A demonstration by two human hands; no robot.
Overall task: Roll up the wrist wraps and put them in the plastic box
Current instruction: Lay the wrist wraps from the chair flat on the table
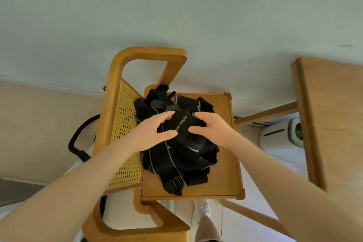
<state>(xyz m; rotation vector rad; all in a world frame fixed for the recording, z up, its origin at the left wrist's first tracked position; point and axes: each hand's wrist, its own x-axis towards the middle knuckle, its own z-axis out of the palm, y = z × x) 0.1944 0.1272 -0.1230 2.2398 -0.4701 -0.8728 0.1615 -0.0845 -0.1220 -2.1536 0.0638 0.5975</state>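
A tangled heap of black wrist wraps [172,159] with thin grey edge lines lies on a small wooden table [225,173]. On top of the heap is one black wrap [181,125] with yellow-green lettering. My left hand [155,129] grips its left side, thumb below and fingers above. My right hand [208,126] grips its right side the same way. A frayed striped wrap end [173,184] hangs toward the table's front edge. No plastic box is in view.
A wooden chair with a yellow cane seat [125,139] stands left of the table, touching it. A larger wooden tabletop [334,114] is at the right. A white appliance [280,135] sits on the floor beneath it. A black cord [78,139] loops at the left.
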